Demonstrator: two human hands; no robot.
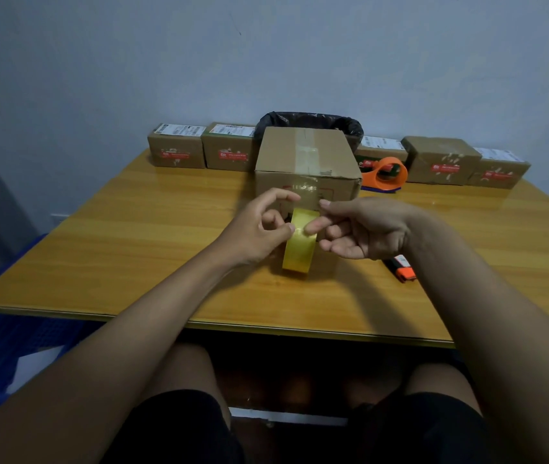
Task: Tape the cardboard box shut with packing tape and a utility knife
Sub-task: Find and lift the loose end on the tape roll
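Observation:
A brown cardboard box [303, 162] stands mid-table, its top flaps closed and a strip of clear tape running over the seam and down the near face. In front of it a yellowish packing tape roll [298, 251] stands on edge. My left hand [259, 229] grips the roll's left side with thumb and fingers. My right hand [363, 227] touches the roll's top with thumb and forefinger, apparently at the tape's end. An orange and black utility knife [402, 267] lies on the table, partly hidden under my right wrist.
An orange tape dispenser [387, 174] sits right of the box. Several small labelled parcels [176, 150] line the table's far edge [440, 160]. A black-lined bin [310, 120] rises behind the box. Blue crates [5, 333] stand at the left, beside the wooden table [132, 249].

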